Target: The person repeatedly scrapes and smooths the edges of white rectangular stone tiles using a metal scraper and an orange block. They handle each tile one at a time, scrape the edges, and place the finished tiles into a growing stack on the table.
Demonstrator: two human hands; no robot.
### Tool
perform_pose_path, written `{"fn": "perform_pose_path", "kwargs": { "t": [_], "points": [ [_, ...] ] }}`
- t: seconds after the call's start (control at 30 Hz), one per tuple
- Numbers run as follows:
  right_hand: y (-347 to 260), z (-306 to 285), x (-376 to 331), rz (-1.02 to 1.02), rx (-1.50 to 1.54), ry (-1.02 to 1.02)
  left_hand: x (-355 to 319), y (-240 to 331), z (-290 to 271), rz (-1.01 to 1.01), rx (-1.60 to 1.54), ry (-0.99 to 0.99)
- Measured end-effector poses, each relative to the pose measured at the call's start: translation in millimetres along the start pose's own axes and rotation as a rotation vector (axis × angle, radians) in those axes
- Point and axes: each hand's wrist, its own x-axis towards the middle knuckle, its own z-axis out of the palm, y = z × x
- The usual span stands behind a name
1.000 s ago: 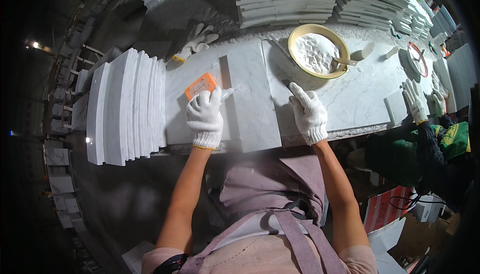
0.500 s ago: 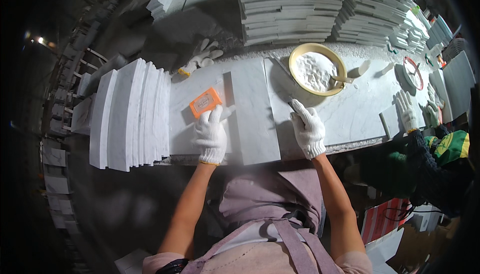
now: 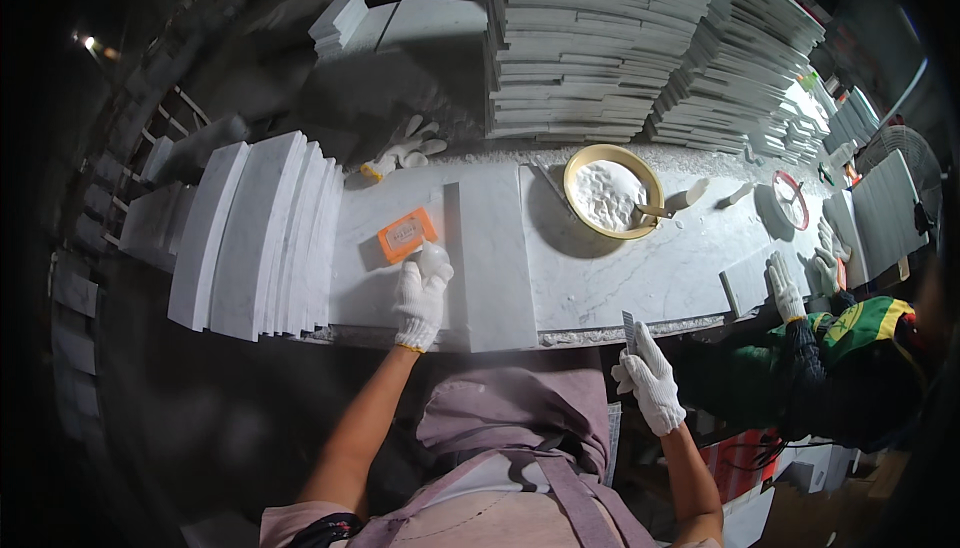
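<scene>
1. Dim workshop, seen from the head camera: a long pale marble surface (image 3: 640, 278) runs across the middle, with tall stacks of grey-white stone slabs (image 3: 600, 38) piled behind it.
2. On the near part of the surface lies a flat marble tile (image 3: 490, 248), its long side running away from the person.
3. Left hand (image 3: 422, 293), in a white knit glove, lies flat and spread on the tile's left edge, palm down, closed around nothing.
4. Just beyond the fingertips of that hand sits an orange rectangular block (image 3: 406, 235), close to the glove; whether they touch is hard to tell.
5. Further out to the left of that hand, a row of marble tiles stands on edge (image 3: 260, 233), leaning together.
6. Beyond the orange block, a spare pair of white gloves (image 3: 405, 153) lies on the surface.
7. Right hand (image 3: 650, 380), also gloved, is at the near edge of the surface, fingers curled around what looks like a thin flat blade (image 3: 629, 326) pointing up.
8. Well beyond the right hand stands a yellow round bowl (image 3: 613, 191) holding white powder or paste, a tool resting in it.
9. Far to the right of that hand, another person's gloved hands (image 3: 800, 283) rest on the same surface.
</scene>
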Motion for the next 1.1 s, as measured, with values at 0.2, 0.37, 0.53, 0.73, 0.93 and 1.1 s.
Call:
{"fn": "perform_pose_path", "kwargs": {
  "t": [0.2,0.37,0.53,0.73,0.93,1.1],
  "points": [
    [32.2,33.5,-10.4,0.008,0.465,-0.021,19.8,-11.0,-0.6,0.13,0.118,0.021],
    [17.6,61.0,-0.6,0.019,0.395,0.118,52.0,-23.0,1.1,0.216,0.253,0.105],
    [-13.3,61.7,16.7,-0.022,0.309,0.17,80.7,-33.5,8.6,0.131,0.323,0.128],
    [-20.2,60.0,62.1,-0.193,-0.069,0.282,78.7,-33.4,9.7,0.261,0.473,0.19],
    [-2.1,69.0,112.5,-0.389,-0.291,0.347,73.8,-16.9,9.8,0.257,0.568,0.194],
    [17.2,82.0,125.4,-0.533,-0.463,0.525,71.2,-8.2,7.4,0.278,0.566,0.179]
  ]
}}
